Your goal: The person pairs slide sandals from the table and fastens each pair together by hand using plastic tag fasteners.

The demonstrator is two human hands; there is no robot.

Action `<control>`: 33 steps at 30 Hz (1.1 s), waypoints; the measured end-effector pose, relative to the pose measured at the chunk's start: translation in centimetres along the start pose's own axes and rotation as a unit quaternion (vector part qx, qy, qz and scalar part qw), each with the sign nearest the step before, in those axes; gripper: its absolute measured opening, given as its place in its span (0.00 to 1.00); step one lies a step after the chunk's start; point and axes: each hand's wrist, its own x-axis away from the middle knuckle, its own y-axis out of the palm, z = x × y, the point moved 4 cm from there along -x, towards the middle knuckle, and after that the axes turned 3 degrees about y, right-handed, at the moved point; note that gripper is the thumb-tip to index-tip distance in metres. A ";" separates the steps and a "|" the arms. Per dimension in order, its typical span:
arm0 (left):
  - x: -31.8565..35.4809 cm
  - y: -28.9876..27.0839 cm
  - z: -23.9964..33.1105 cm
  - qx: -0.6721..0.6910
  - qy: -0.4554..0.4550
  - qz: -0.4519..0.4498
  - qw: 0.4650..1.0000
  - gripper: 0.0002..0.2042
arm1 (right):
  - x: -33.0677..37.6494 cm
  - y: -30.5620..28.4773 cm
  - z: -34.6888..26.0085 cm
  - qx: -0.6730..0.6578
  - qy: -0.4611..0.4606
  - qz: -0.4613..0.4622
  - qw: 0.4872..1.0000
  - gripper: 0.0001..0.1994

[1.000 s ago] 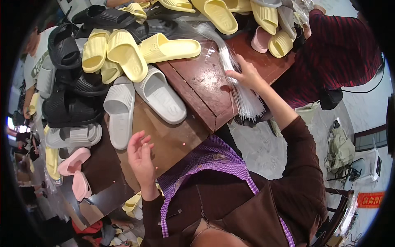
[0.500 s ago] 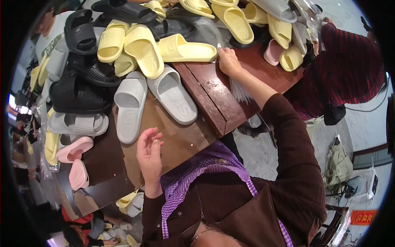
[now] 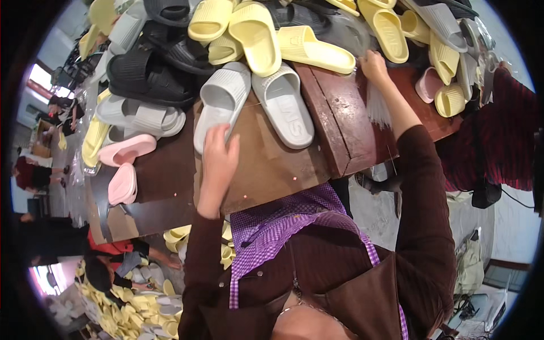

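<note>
- The left hand (image 3: pixel 218 156) lies with fingers spread on the heel end of a grey slipper (image 3: pixel 221 102), touching it from above rather than clasped around it.
- That grey slipper rests sole-down on the brown wooden surface (image 3: pixel 272 170) and runs away from the left hand toward the heap of footwear.
- Just to the right of the left hand lies a second grey slipper (image 3: pixel 283 107), side by side with the first and almost touching it.
- The right hand (image 3: pixel 375 63) is stretched far forward, fingers curled onto a bundle of clear plastic bags (image 3: pixel 378 105) that hangs down over the surface edge below it; how firmly it grips I cannot tell.
- Just left of the right hand lies a pale yellow slipper (image 3: pixel 314 50), pointing toward it.
- Beyond both hands, yellow, black and grey slippers are stacked in a pile (image 3: pixel 170 51).
- Well to the left of the left hand, two pink slippers (image 3: pixel 126 153) lie near the surface edge.
</note>
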 end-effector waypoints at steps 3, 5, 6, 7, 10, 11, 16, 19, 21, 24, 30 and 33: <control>-2.8 -0.3 -1.6 -0.147 0.125 0.078 0.978 0.15 | 1.1 -1.3 -1.1 -0.038 -0.010 -0.019 0.999 0.12; -4.5 -0.1 -1.5 -0.171 0.119 0.068 0.976 0.15 | 1.8 -2.3 -1.4 -0.062 -0.015 -0.028 0.998 0.14; -5.2 0.1 -1.4 -0.181 0.117 0.063 0.974 0.15 | 2.0 -2.4 -1.6 -0.063 -0.016 -0.024 0.998 0.14; -6.0 0.4 -0.9 -0.180 0.123 0.063 0.974 0.15 | 2.5 -2.5 -1.3 -0.077 -0.016 -0.003 0.997 0.14; -7.5 1.7 -0.4 -0.198 0.064 -0.026 0.978 0.15 | 3.4 -2.8 -1.1 -0.106 -0.015 0.041 0.993 0.15; -7.5 2.1 -0.4 -0.199 0.066 -0.025 0.977 0.15 | 3.6 -3.1 -1.1 -0.123 -0.002 0.050 0.991 0.16; -7.7 4.5 -3.4 -0.254 0.036 0.009 0.966 0.15 | 3.6 -3.7 -1.6 -0.172 0.025 0.083 0.981 0.15; -6.7 2.7 -4.6 -0.212 0.019 0.040 0.976 0.14 | 3.6 -4.7 -2.1 -0.188 0.025 0.094 0.977 0.14; -5.5 0.8 -4.3 -0.175 -0.031 0.030 0.984 0.14 | 4.0 -5.6 -1.6 -0.196 0.036 0.104 0.974 0.12; -2.8 -2.7 -3.2 -0.059 -0.084 0.070 0.992 0.13 | 3.9 -5.7 -0.4 -0.190 0.036 0.097 0.976 0.10; 0.4 -6.3 -2.2 0.278 -0.174 0.139 0.934 0.07 | 3.9 -6.1 -0.2 -0.180 0.020 0.142 0.973 0.09; 0.8 -8.5 0.2 0.404 -0.180 0.203 0.874 0.04 | 3.4 -7.7 0.0 -0.189 0.020 0.161 0.968 0.09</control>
